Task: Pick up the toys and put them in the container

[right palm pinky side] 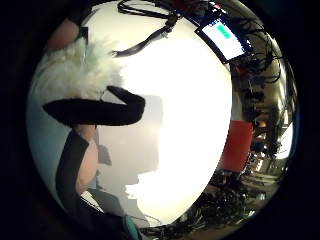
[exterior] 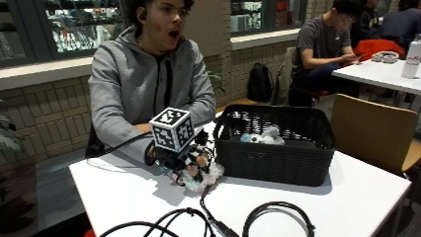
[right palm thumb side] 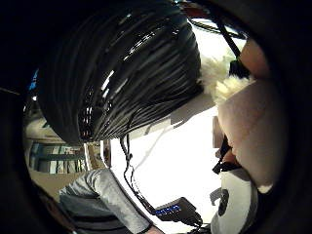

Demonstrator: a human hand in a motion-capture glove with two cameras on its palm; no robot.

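- In the outside view the person sits behind a white tabletop, and the gloved right hand is in the lower middle of the frame, just left of a black basket.
- The hand holds a white fluffy toy, with its fingers curled round it; most of the toy is hidden by the hand, and only a pale tuft shows beneath the fingers, low over the tabletop.
- Whether the toy touches the tabletop cannot be told from this view.
- In the little-finger-side palm view the same toy is a white furry mass at the upper left, crossed by a black strap and partly cut off by the picture's edge; its shape cannot be made out.
- In the thumb-side palm view only a small patch of the toy's fur shows at the upper right, squeezed between the fingers and the basket, whose ribbed black wall fills the upper left and stands close to the palm.
- Inside the basket, in the outside view, lie more toys, grey and white, at the centre right of the frame; the wall hides their lower parts, so their number and kind are unclear.
- Black cables loop across the tabletop along the bottom edge of the outside view, cut off by the frame.
- The person's other hand is hidden behind the gloved one.
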